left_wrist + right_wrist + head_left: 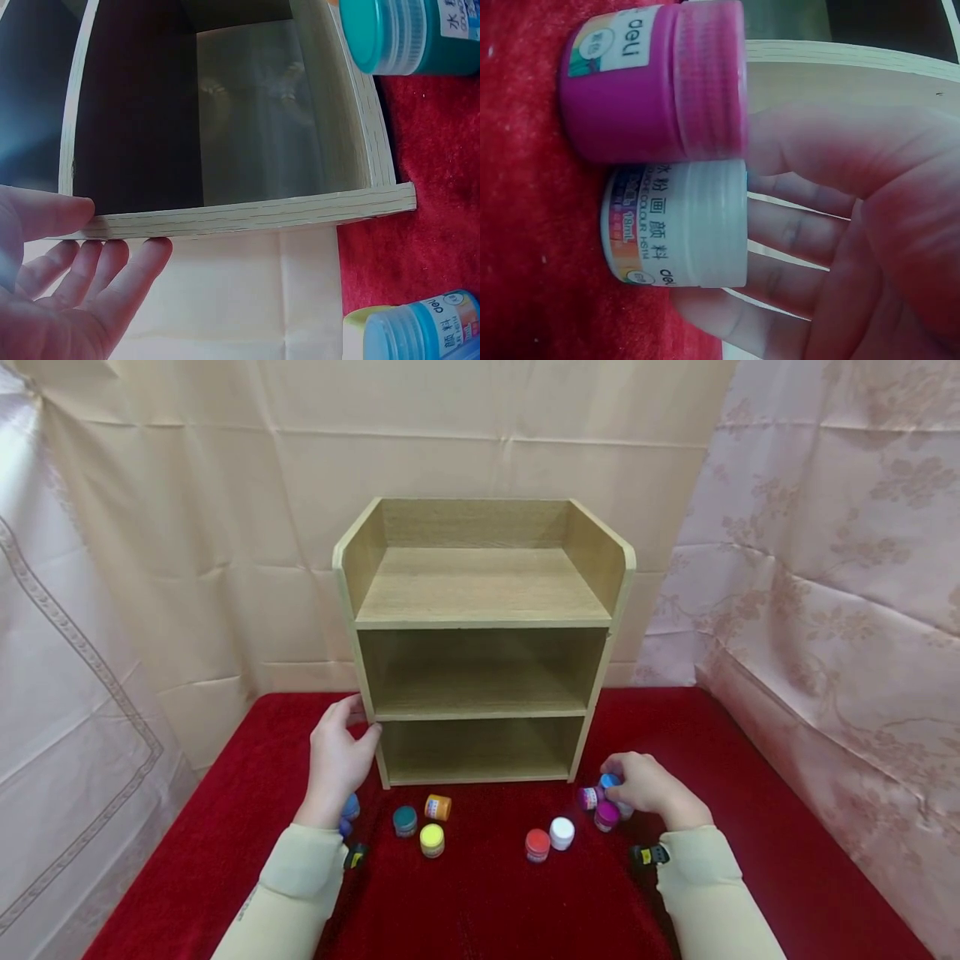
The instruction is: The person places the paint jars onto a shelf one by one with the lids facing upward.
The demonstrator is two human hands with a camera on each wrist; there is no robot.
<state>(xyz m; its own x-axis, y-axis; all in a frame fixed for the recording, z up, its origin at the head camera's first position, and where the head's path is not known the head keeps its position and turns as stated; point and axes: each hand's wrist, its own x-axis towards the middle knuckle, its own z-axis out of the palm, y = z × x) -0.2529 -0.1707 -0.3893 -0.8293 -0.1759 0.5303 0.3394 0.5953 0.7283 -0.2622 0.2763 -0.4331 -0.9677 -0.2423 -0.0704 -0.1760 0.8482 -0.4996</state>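
Note:
My left hand (pixel 341 760) grips the left side panel of a wooden shelf unit (pixel 480 622); in the left wrist view the thumb lies on the panel's front edge (pixel 247 214) and the fingers on its outer face. My right hand (pixel 648 789) is low by the shelf's right front corner, thumb and fingers around a blue paint jar (pixel 610 782). Beside that jar are a purple jar (pixel 590 798) lying on its side and a magenta jar (pixel 606 816). A white-capped jar (pixel 679 225) stands against the magenta one in the right wrist view, hiding my fingertips there.
On the red cloth (pixel 480 910) stand red (pixel 537 845) and white (pixel 562 833) jars, and farther left teal (pixel 405 821) and yellow (pixel 432 841) ones. An orange jar (pixel 438 807) lies tipped over. Blue jars (pixel 350 807) sit partly behind my left wrist. Curtains hang behind.

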